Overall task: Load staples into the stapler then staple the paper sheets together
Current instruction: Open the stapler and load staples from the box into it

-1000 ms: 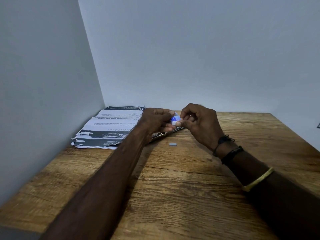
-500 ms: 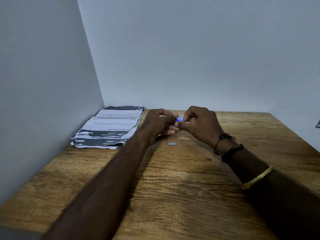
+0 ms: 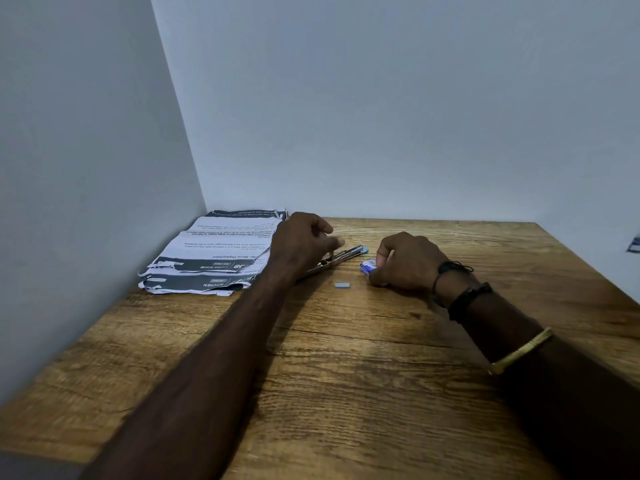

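Head view: your two hands at work on one wooden table point(image 3: 346, 375) set in a corner between two plain walls point(image 3: 381, 98).

Your left hand point(image 3: 300, 244) sits over the rear of the one stapler point(image 3: 344, 257), fingers curled and thumb stretched towards the right. A thin metal part rises from the stapler to the fingers, but whether they pinch it cannot be told. The stapler lies flat on the table, slanting from near left to far right. It is metallic, and its blue tip points away from the left hand. Its rear end is hidden under that hand.

Your right hand point(image 3: 408, 263) rests on the table, well right of the stapler. Its fingers are curled round one small blue-and-white box point(image 3: 367, 266), which shows at the fingertips and touches the table. The box lies just near of the stapler's tip, apart from it.

One short grey strip point(image 3: 342, 285) of staples lies loose on the table, nearer you than the stapler and box, between the two hands and touching neither.

One stack of printed sheets point(image 3: 214, 251) lies in the far left corner, just left of the left hand. The edges are uneven and torn, and the number of sheets cannot be counted.

The right arm carries three ornaments: two black bands point(image 3: 465, 296) at the wrist and one gold bangle point(image 3: 519, 351) further up.
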Demonstrator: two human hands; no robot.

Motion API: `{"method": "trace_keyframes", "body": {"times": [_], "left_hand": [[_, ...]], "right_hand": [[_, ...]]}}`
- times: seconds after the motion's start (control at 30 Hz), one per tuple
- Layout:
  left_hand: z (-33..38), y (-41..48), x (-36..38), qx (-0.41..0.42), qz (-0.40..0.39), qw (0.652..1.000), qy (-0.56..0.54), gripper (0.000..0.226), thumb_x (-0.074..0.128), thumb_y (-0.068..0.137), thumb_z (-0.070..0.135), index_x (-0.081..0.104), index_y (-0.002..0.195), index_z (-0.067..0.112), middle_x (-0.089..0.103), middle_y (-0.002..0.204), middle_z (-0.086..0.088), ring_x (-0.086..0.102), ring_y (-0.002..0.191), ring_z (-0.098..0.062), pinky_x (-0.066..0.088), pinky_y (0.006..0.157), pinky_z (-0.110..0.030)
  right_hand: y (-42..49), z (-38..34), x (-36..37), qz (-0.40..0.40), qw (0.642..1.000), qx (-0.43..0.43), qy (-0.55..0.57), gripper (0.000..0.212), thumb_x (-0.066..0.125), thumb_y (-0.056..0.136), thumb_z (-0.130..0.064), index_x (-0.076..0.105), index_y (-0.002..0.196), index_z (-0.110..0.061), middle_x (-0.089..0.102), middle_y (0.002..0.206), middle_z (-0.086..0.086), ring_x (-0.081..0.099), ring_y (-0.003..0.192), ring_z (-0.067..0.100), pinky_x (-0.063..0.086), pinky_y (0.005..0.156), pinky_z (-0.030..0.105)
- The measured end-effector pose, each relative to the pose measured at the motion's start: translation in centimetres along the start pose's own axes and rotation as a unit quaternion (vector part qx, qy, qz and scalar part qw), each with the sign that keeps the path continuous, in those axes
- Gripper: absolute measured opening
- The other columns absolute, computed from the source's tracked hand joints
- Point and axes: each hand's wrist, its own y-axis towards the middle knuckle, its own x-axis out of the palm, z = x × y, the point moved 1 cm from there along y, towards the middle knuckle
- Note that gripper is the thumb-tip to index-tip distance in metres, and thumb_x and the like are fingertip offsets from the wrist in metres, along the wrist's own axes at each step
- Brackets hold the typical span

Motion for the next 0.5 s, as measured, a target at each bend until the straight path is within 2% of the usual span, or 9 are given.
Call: {"method": "trace_keyframes", "body": {"times": [0.07, 0.13, 0.2, 0.23, 0.33, 0.4, 0.5], "left_hand": [[-0.1, 0.0, 0.2, -0.002, -0.037, 0.999, 0.035, 0.040, 0.087, 0.069, 0.048, 0.076, 0.098, 0.021, 0.074, 0.091, 0.006, 0.066, 0.086, -0.011, 0.044, 0.072, -0.024], [-0.2, 0.0, 0.4, -0.008, -0.070, 0.996, 0.062, 0.045, 0.089, 0.065, 0.049, 0.077, 0.095, 0.020, 0.075, 0.095, 0.004, 0.068, 0.090, -0.013, 0.050, 0.076, -0.027], [-0.1, 0.0, 0.5, -0.018, -0.096, 0.991, 0.087, 0.043, 0.091, 0.063, 0.048, 0.077, 0.090, 0.017, 0.076, 0.091, 0.001, 0.069, 0.089, -0.016, 0.052, 0.076, -0.029], [-0.2, -0.1, 0.5, -0.023, -0.105, 0.989, 0.100, 0.040, 0.091, 0.063, 0.045, 0.077, 0.087, 0.017, 0.076, 0.089, 0.000, 0.069, 0.086, -0.016, 0.051, 0.070, -0.027], [-0.3, -0.4, 0.8, -0.029, -0.095, 0.987, 0.127, 0.019, 0.086, 0.069, 0.033, 0.074, 0.074, 0.018, 0.075, 0.082, -0.002, 0.069, 0.083, -0.018, 0.039, 0.057, -0.021], [-0.3, -0.7, 1.0, -0.028, -0.080, 0.988, 0.128, 0.013, 0.082, 0.071, 0.027, 0.076, 0.075, 0.016, 0.076, 0.081, -0.006, 0.071, 0.084, -0.021, 0.041, 0.061, -0.023], [-0.2, -1.0, 1.3, -0.016, -0.076, 0.989, 0.128, 0.015, 0.081, 0.076, 0.030, 0.079, 0.084, 0.017, 0.078, 0.087, -0.008, 0.071, 0.088, -0.023, 0.044, 0.067, -0.025]], "right_hand": [[0.0, 0.0, -0.1, -0.001, 1.000, 0.012, 0.003, 0.028, 0.085, 0.061, -0.040, 0.069, 0.077, -0.023, 0.071, 0.078, -0.009, 0.065, 0.079, 0.013, 0.050, 0.063, 0.028], [-0.2, 0.0, -0.1, 0.030, 0.999, -0.009, 0.004, 0.025, 0.083, 0.062, -0.040, 0.071, 0.076, -0.023, 0.070, 0.076, -0.011, 0.065, 0.076, 0.011, 0.048, 0.060, 0.027], [-0.4, -0.5, 0.0, 0.059, 0.995, -0.081, 0.015, 0.016, 0.081, 0.066, -0.034, 0.071, 0.076, -0.026, 0.067, 0.081, -0.014, 0.062, 0.077, 0.007, 0.043, 0.060, 0.025], [-0.5, -0.9, 0.0, 0.056, 0.990, -0.127, 0.026, 0.012, 0.080, 0.069, -0.031, 0.073, 0.078, -0.028, 0.067, 0.083, -0.015, 0.060, 0.077, 0.002, 0.041, 0.061, 0.024], [-1.0, -2.2, 0.4, -0.005, 0.976, -0.215, 0.032, 0.009, 0.081, 0.075, -0.034, 0.079, 0.084, -0.032, 0.072, 0.083, -0.017, 0.060, 0.076, -0.005, 0.041, 0.062, 0.020], [-1.1, -2.5, 1.0, -0.038, 0.974, -0.222, 0.008, 0.011, 0.082, 0.077, -0.039, 0.080, 0.086, -0.033, 0.074, 0.086, -0.016, 0.063, 0.079, -0.001, 0.043, 0.063, 0.021], [-0.9, -2.3, 1.8, -0.054, 0.974, -0.220, 0.002, 0.009, 0.082, 0.080, -0.035, 0.081, 0.088, -0.031, 0.072, 0.081, -0.016, 0.060, 0.075, 0.000, 0.039, 0.061, 0.019]]}}
